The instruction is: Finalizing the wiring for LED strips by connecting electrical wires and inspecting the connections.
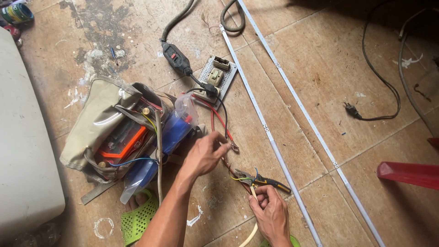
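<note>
While crouched over tiled floor (pixel 320 82): left hand (pixel 203 155) pinching red wire (pixel 218 120) beside tool bag (pixel 114 132); right hand (pixel 270 212) closed around pale cable (pixel 249 233), pliers (pixel 263 179) lying at fingertips, below switch board (pixel 215 77).

Left hand (pixel 204 154) pinches a red lead (pixel 218 120); right hand (pixel 270 211) holds pliers (pixel 260 179), perhaps gripping a cream cable (pixel 249 231).

The red object (pixel 409 174) at three o'clock runs off the frame's edge. The white cable (pixel 249 228) leaves at six o'clock. The tool bag (pixel 109 132) hides its lower contents.
</note>
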